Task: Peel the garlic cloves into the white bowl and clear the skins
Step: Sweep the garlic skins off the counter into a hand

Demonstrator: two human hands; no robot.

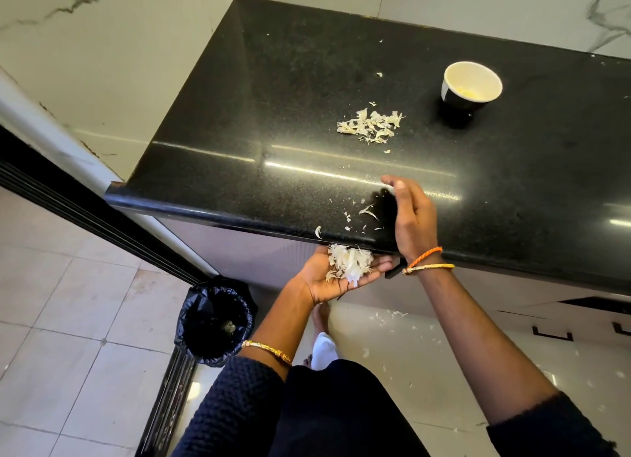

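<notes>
A heap of garlic skins (348, 262) lies in the cupped left hand (336, 275), held palm-up just under the rounded edge of the black countertop (239, 132); its fingers curl loosely beneath the heap rather than clench it. The right hand (411, 217) stands on edge on the counter, fingers straight and grasping nothing, beside a few stray flakes (367, 210). To do this sweep well, keep the palm tight against the lip so nothing slips past, and drag slowly. A second pile (370, 126) waits farther back, near the white bowl (473, 82). The lined bin (215, 321) stands on the floor to the left, and flakes on the floor tiles (392, 316) need gathering too.
</notes>
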